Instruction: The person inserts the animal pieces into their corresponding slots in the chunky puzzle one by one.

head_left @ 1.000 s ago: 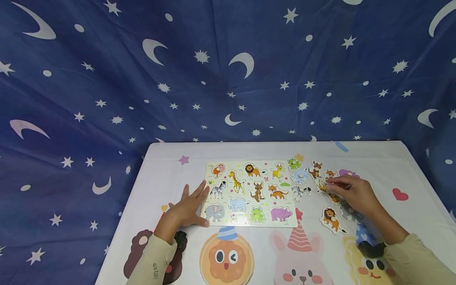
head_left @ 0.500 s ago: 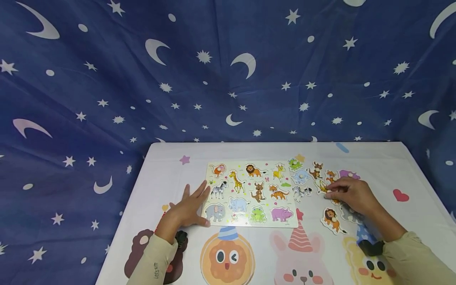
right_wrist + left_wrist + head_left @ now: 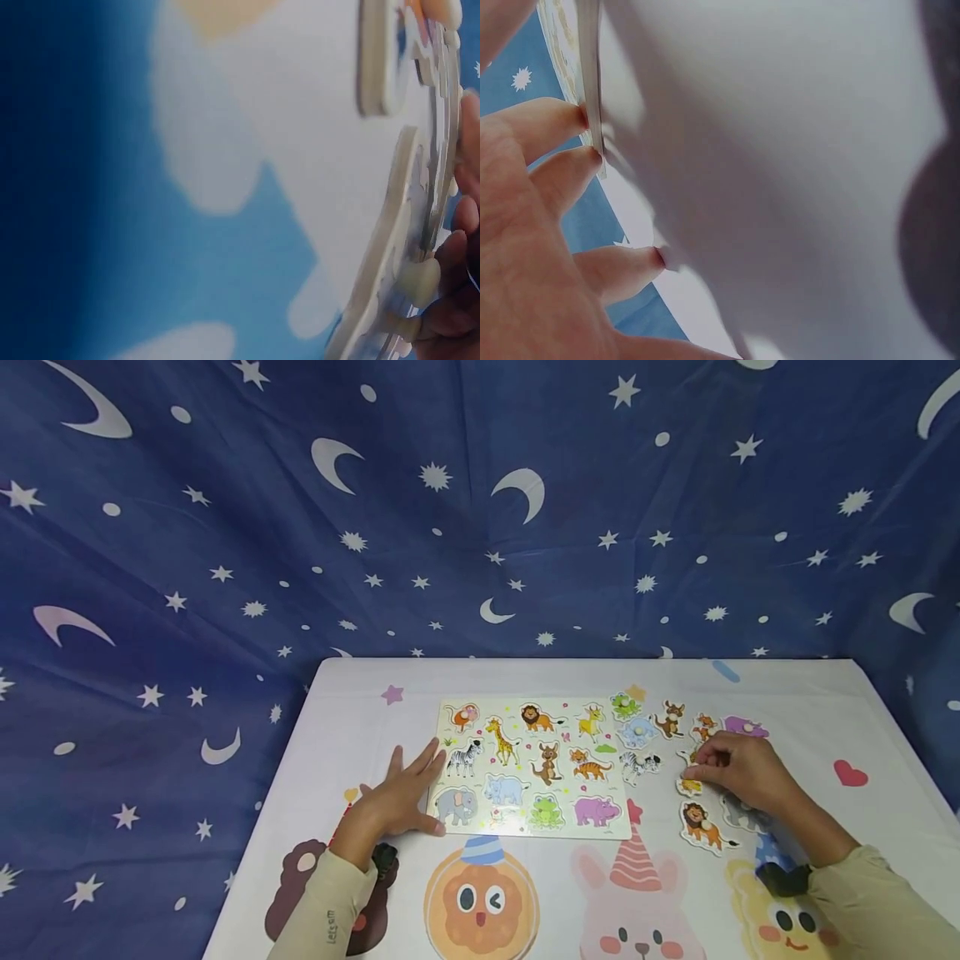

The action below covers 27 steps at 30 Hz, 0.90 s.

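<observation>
Head view: on the tabletop [image 3: 810, 718], the left hand [image 3: 397, 797] spreads its fingers, released, against the left edge of the animal puzzle board [image 3: 527, 766]. Right of the board, the right hand [image 3: 738, 770] pinches a partly hidden yellow animal piece [image 3: 689, 785] near the lion piece [image 3: 705, 828].

Left wrist view: two fingertips touch the board's edge.

Right wrist view: fingers show beside pale knobs [image 3: 420, 279]; contact there is unclear.

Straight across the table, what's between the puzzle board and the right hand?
From the puzzle board outward, the head view shows the zebra piece, then bare white tablecloth, then a yellow piece partly covered by the right hand.
</observation>
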Motion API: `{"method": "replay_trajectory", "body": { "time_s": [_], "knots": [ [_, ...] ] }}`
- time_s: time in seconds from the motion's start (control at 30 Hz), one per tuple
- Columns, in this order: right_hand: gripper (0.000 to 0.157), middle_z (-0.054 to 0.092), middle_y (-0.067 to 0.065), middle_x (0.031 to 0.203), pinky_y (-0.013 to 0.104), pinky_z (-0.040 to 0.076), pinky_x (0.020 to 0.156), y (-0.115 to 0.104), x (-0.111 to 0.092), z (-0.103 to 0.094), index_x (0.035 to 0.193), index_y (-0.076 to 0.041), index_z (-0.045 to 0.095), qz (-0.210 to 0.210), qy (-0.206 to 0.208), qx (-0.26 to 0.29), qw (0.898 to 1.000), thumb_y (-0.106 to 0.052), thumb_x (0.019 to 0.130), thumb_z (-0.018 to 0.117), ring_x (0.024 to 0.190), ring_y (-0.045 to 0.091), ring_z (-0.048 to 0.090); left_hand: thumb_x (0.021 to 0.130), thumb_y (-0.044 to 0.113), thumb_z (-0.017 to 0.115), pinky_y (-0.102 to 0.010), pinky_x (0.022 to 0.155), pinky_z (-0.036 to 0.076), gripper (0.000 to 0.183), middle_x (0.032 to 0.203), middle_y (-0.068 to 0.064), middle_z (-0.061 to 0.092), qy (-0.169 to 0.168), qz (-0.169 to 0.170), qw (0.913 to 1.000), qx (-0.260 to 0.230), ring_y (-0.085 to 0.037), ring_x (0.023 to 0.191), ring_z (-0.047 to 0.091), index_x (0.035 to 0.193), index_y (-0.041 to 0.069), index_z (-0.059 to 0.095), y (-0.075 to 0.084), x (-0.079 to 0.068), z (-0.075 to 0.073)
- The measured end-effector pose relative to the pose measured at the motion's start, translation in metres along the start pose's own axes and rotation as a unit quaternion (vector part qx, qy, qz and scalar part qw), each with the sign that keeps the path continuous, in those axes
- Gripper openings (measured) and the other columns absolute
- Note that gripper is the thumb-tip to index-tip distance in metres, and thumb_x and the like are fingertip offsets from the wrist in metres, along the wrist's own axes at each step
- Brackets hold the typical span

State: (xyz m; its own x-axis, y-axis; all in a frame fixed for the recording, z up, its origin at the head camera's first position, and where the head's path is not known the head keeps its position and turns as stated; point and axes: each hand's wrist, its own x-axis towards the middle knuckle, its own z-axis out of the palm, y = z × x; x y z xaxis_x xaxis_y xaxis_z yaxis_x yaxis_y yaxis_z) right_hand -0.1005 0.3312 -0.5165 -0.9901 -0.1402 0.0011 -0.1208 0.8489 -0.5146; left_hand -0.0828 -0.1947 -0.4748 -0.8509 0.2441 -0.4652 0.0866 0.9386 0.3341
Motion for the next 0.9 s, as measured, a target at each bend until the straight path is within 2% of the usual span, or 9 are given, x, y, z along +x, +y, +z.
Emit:
{"method": "replay_trajectory", "body": {
  "time_s": [0.17,0.27,0.37,0.47,0.57,0.67,0.8,0.9],
  "knots": [
    [0.031,0.054,-0.004,0.072,0.023,0.036,0.054,-0.001,0.001,-0.003,0.080,-0.018,0.071,-0.022,0.020,0.000,1.000,-0.042,0.075,0.090,0.067,0.009,0.045,0.066,0.040,0.095,-0.096,0.090,0.009,0.120,0.174,0.009,0.004,0.001,-0.002,1.0000,0.000,-0.051,0.156,-0.007,0.163,0.026,0.025,0.001,0.002,0.001],
    [0.026,0.064,-0.001,0.080,0.023,0.038,0.056,-0.001,0.003,-0.005,0.092,-0.017,0.079,-0.035,0.025,0.018,0.999,-0.034,0.076,0.091,0.071,0.009,0.046,0.066,0.039,0.095,-0.096,0.090,0.010,0.120,0.174,0.008,0.004,0.002,-0.001,1.0000,-0.003,-0.051,0.156,-0.007,0.163,0.026,0.026,0.001,0.003,0.002],
    [0.030,0.073,0.002,0.094,0.022,0.044,0.062,0.000,0.004,-0.005,0.105,-0.018,0.082,-0.048,0.008,0.027,0.998,-0.028,0.078,0.089,0.078,0.008,0.053,0.066,0.039,0.095,-0.096,0.090,0.009,0.120,0.174,0.008,0.004,0.001,-0.002,1.0000,-0.004,-0.051,0.156,-0.007,0.163,0.026,0.026,0.001,0.002,0.002],
    [0.030,0.076,0.001,0.102,0.021,0.049,0.069,0.001,0.006,-0.003,0.109,-0.022,0.082,-0.066,-0.004,0.032,0.997,-0.026,0.080,0.088,0.087,0.007,0.060,0.066,0.038,0.095,-0.096,0.090,0.009,0.119,0.174,0.008,0.005,0.001,-0.002,1.0000,-0.007,-0.051,0.156,-0.007,0.163,0.025,0.026,0.001,0.002,0.001],
    [0.023,0.076,-0.004,0.098,0.021,0.051,0.072,0.002,0.009,-0.001,0.103,-0.025,0.083,-0.085,-0.003,0.034,0.996,-0.023,0.081,0.087,0.090,0.001,0.061,0.066,0.038,0.095,-0.096,0.089,0.008,0.119,0.174,0.008,0.005,0.000,-0.001,0.9999,-0.011,-0.051,0.156,-0.007,0.163,0.026,0.026,0.002,0.001,0.002],
    [0.015,0.073,-0.009,0.088,0.021,0.050,0.064,0.002,0.012,0.000,0.096,-0.024,0.082,-0.095,-0.001,0.034,0.995,-0.020,0.082,0.086,0.078,-0.003,0.058,0.066,0.039,0.095,-0.096,0.090,0.008,0.119,0.174,0.008,0.005,0.000,-0.001,1.0000,-0.009,-0.051,0.156,-0.006,0.163,0.026,0.026,0.002,0.001,0.001],
    [0.014,0.064,-0.010,0.077,0.022,0.045,0.056,0.000,0.012,-0.001,0.091,-0.019,0.078,-0.095,0.000,0.026,0.995,-0.018,0.080,0.087,0.067,0.000,0.050,0.066,0.038,0.095,-0.096,0.090,0.008,0.119,0.174,0.007,0.005,0.001,0.000,1.0000,-0.008,-0.052,0.156,-0.006,0.163,0.025,0.027,0.001,0.001,0.001],
    [0.015,0.061,-0.009,0.075,0.022,0.044,0.056,-0.002,0.011,-0.001,0.091,-0.015,0.077,-0.084,-0.008,0.031,0.996,-0.020,0.080,0.087,0.067,0.001,0.048,0.066,0.038,0.095,-0.096,0.089,0.008,0.119,0.174,0.007,0.006,0.000,0.000,1.0000,-0.009,-0.052,0.156,-0.006,0.163,0.025,0.027,0.000,0.000,0.001]
  ]
}}
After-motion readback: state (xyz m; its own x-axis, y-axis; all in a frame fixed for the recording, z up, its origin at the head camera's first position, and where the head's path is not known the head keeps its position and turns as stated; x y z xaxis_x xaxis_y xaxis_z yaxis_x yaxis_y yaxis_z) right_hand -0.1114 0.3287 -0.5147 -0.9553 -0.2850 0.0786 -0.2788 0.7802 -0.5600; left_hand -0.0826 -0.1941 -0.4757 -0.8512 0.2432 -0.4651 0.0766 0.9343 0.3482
